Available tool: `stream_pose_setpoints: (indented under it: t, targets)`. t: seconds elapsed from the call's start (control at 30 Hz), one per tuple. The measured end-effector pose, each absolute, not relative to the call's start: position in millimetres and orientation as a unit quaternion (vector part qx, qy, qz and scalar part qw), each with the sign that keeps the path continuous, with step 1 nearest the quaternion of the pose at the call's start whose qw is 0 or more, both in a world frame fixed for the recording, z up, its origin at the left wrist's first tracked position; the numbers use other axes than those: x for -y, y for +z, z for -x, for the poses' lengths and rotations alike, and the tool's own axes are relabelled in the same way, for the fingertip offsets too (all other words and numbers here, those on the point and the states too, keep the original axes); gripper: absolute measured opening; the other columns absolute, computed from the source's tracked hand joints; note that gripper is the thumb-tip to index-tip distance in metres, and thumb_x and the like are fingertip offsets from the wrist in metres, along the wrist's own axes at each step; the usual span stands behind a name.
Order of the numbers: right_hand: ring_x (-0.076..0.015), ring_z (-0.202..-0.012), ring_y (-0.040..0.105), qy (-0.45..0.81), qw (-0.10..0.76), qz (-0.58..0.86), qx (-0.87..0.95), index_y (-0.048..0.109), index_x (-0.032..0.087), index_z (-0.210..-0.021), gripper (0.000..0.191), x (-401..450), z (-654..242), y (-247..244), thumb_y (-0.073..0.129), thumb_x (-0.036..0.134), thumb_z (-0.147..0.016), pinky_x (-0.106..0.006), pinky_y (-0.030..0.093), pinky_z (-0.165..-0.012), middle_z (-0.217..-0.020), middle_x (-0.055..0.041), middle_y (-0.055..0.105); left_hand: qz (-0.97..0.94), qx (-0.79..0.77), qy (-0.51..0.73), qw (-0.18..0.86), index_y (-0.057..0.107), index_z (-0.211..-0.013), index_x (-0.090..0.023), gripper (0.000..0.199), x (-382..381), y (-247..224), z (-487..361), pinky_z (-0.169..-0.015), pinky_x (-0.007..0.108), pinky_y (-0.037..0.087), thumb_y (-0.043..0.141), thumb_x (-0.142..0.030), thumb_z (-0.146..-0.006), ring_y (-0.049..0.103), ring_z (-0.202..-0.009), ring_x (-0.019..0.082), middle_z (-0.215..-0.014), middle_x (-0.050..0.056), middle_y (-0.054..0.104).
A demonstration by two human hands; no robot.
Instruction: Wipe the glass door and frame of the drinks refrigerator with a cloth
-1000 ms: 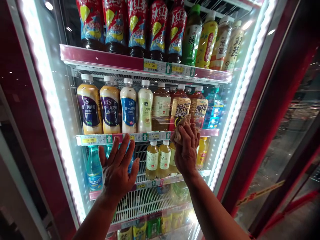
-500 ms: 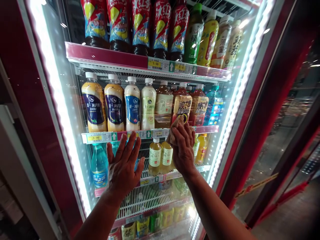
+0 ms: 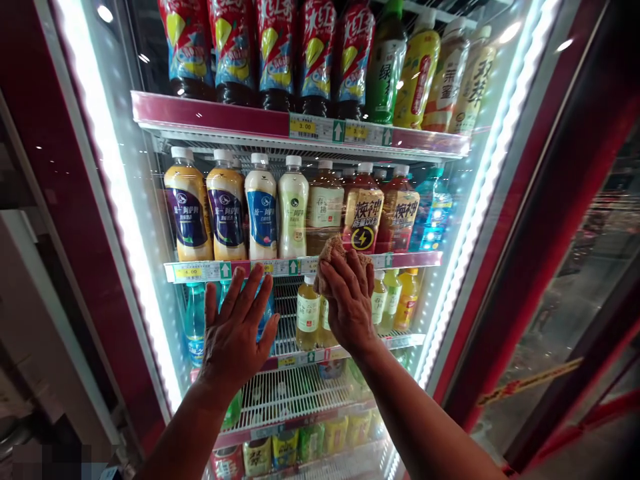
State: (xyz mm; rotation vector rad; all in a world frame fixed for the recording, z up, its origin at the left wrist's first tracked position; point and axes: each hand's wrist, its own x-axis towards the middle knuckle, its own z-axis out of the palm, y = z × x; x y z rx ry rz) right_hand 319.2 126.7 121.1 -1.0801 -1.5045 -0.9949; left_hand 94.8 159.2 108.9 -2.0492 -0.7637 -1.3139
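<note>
A brown cloth (image 3: 330,257) is bunched under the fingers of my right hand (image 3: 353,300), pressed to the glass door of a lit drinks cooler. My left hand (image 3: 237,327) lies flat against the glass with its fingers spread and nothing in it. Behind the glass, the right hand and cloth cover part of the middle shelf edge (image 3: 380,262) and some pale yellow bottles. A gold-labelled drink bottle (image 3: 363,210) stands just above the cloth. Blue bottles (image 3: 196,323) are partly hidden behind my left hand.
Red iced tea bottles (image 3: 275,47) line the upper shelf, and milk tea bottles (image 3: 186,207) stand on the middle one. Bright light strips (image 3: 107,173) run down both sides. The dark red door frame (image 3: 540,193) borders the right, with a yellow-and-red strip (image 3: 530,380) beyond.
My right hand has moved left and slightly down across the glass with the cloth. My left hand stays flat on the glass, shifted slightly left in view.
</note>
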Motion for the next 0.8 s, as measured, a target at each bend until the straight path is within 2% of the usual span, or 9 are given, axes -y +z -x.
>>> stream_pose_setpoints:
  t: [0.13, 0.2, 0.23, 0.33, 0.4, 0.53, 0.7, 0.8]
  targets:
    - [-0.0201, -0.159, 0.029, -0.409, 0.495, 0.445, 0.625, 0.029, 0.040, -0.162, 0.070, -126.4, -326.2, 131.3, 0.051, 0.014, -0.101, -0.052, 0.018, -0.133, -0.160, 0.0029, 0.052, 0.736, 0.262, -0.546, 0.302, 0.036, -0.159, -0.033, 0.074, -158.9, 111.5, -92.9, -0.132, 0.050, 0.016, 0.066, -0.024, -0.092, 0.037, -0.154, 0.022, -0.162, 0.002, 0.045]
    - [-0.0208, -0.159, 0.030, -0.407, 0.503, 0.447, 0.618, 0.029, 0.040, -0.162, 0.071, -127.6, -325.5, 134.8, 0.051, 0.013, -0.101, -0.053, 0.018, -0.133, -0.160, 0.0027, 0.052, 0.709, 0.272, -0.568, 0.316, 0.038, -0.158, -0.037, 0.075, -161.1, 112.4, -90.9, -0.131, 0.050, 0.020, 0.067, -0.021, -0.090, 0.042, -0.152, 0.023, -0.164, 0.000, 0.043]
    - [-0.0214, -0.159, 0.030, -0.405, 0.506, 0.449, 0.615, 0.029, 0.040, -0.162, 0.071, -127.8, -323.5, 134.1, 0.051, 0.013, -0.100, -0.054, 0.018, -0.133, -0.160, 0.0025, 0.052, 0.699, 0.288, -0.569, 0.323, 0.036, -0.159, -0.036, 0.077, -162.7, 112.6, -89.9, -0.131, 0.050, 0.018, 0.067, -0.022, -0.090, 0.037, -0.155, 0.024, -0.168, 0.000, 0.037]
    - [-0.0224, -0.160, 0.029, -0.390, 0.495, 0.458, 0.627, 0.027, 0.040, -0.163, 0.074, -125.6, -315.6, 123.5, 0.051, 0.011, -0.099, -0.056, 0.017, -0.133, -0.160, 0.0032, 0.052, 0.694, 0.349, -0.544, 0.317, 0.023, -0.165, -0.031, 0.083, -167.4, 111.9, -88.5, -0.132, 0.056, 0.001, 0.065, -0.030, -0.093, 0.008, -0.163, 0.029, -0.175, 0.003, 0.012]
    - [-0.0215, -0.160, 0.028, -0.378, 0.472, 0.456, 0.653, 0.027, 0.041, -0.162, 0.076, -122.6, -314.0, 116.5, 0.052, 0.011, -0.098, -0.055, 0.015, -0.134, -0.160, 0.0052, 0.053, 0.701, 0.373, -0.529, 0.299, 0.016, -0.166, -0.032, 0.083, -169.1, 110.7, -88.7, -0.131, 0.060, -0.004, 0.060, -0.032, -0.096, -0.001, -0.163, 0.030, -0.175, 0.003, 0.003]
    - [-0.0202, -0.159, 0.030, -0.371, 0.469, 0.438, 0.671, 0.025, 0.042, -0.163, 0.077, -120.7, -321.7, 123.3, 0.050, 0.009, -0.098, -0.053, 0.015, -0.134, -0.158, 0.0058, 0.055, 0.707, 0.383, -0.517, 0.294, 0.012, -0.166, -0.035, 0.080, -168.5, 109.5, -88.1, -0.132, 0.056, -0.005, 0.054, -0.031, -0.099, -0.002, -0.163, 0.027, -0.176, 0.000, 0.001]
    - [-0.0249, -0.159, 0.031, -0.370, 0.527, 0.431, 0.632, 0.021, 0.041, -0.164, 0.078, -127.1, -319.6, 138.5, 0.051, 0.010, -0.100, -0.060, 0.014, -0.132, -0.157, 0.0021, 0.055, 0.708, 0.383, -0.496, 0.326, 0.011, -0.167, -0.032, 0.080, -168.0, 108.7, -84.3, -0.133, 0.049, -0.006, 0.054, -0.029, -0.099, -0.004, -0.163, 0.023, -0.176, 0.000, -0.001]
    - [-0.0242, -0.159, 0.029, -0.354, 0.503, 0.413, 0.672, 0.022, 0.037, -0.165, 0.075, -125.7, -312.1, 127.5, 0.048, 0.010, -0.100, -0.057, 0.010, -0.134, -0.158, 0.0018, 0.054, 0.707, 0.390, -0.488, 0.333, 0.010, -0.167, -0.031, 0.080, -168.4, 106.7, -82.0, -0.133, 0.049, -0.004, 0.053, -0.029, -0.099, -0.003, -0.164, 0.023, -0.176, 0.001, -0.001]
